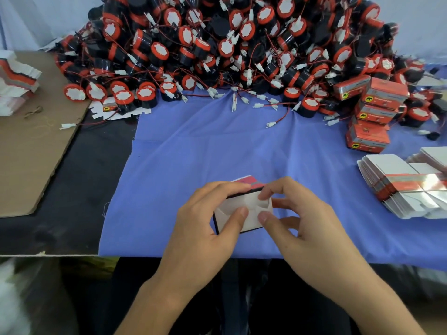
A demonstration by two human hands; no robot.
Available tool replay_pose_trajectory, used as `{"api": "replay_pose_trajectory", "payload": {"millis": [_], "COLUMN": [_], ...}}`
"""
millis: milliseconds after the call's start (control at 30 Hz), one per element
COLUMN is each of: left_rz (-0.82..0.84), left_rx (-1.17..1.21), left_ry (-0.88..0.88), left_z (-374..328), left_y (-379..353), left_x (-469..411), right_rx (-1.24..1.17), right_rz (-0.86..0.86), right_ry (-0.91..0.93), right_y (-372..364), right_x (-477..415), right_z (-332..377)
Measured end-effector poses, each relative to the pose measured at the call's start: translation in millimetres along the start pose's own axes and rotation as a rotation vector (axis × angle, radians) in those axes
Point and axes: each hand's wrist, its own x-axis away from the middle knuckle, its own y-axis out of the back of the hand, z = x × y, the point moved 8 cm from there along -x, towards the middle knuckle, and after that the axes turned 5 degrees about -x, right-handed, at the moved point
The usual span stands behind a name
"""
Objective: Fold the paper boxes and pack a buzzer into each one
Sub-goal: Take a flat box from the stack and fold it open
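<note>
Both hands at the near edge of the table. Left hand (205, 221) grips a paper box (251, 204), fingers curled over its top, thumb pressed on the white face. Right hand (307, 228) pinches the box's end flaps between thumb and forefinger. Box is held just above the blue cloth (205, 146), partly formed, its end not yet closed; no buzzer visible inside, though the interior is mostly hidden.

Progress, as a judgement: early. A few finished boxes (372, 110), red and closed, are stacked at the far right. Beside them, nearer, a thick stack of flat blanks (396, 187) waits; a second stack (17, 78) sits at far left. Behind, a large pile of buzzers (229, 44), black with red caps and trailing wires, remains unpacked.

Surface: blue cloth over a black tabletop (79, 189), with a sheet of brown cardboard (31, 151) on the left. Pale wall (48, 18) behind the pile.
</note>
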Motion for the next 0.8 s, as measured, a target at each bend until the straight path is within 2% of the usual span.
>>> {"api": "replay_pose_trajectory", "payload": {"millis": [167,333,500,600,733,800], "left_rz": [-0.087,-0.167,-0.253,-0.294,-0.31,-0.303], "left_rx": [0.036,-0.017,-0.089,-0.095,-0.079,-0.079], "left_ry": [0.005,-0.056,-0.114,-0.141,-0.158,-0.181], "left_z": [-5.9,-19.3,-24.7,-25.6,-24.5,-26.4], "left_y": [4.9,5.9,3.9,2.2,4.9,5.5], "left_x": [2.1,6.2,10.9,14.2,13.6,13.7], "right_rx": [-0.261,-0.31,-0.285,-0.326,-0.468,-0.461], "right_rz": [-0.057,-0.137,-0.136,-0.098,0.08,0.067], "right_ry": [-0.04,-0.061,-0.05,-0.095,-0.127,-0.1], "right_y": [4.4,3.9,3.8,5.8,5.9,9.7], "right_x": [-2.5,-1.9,-2.8,-5.0,-5.7,-6.9], "right_z": [-2.2,-3.9,-1.3,-4.7,-5.7,-2.9]}}
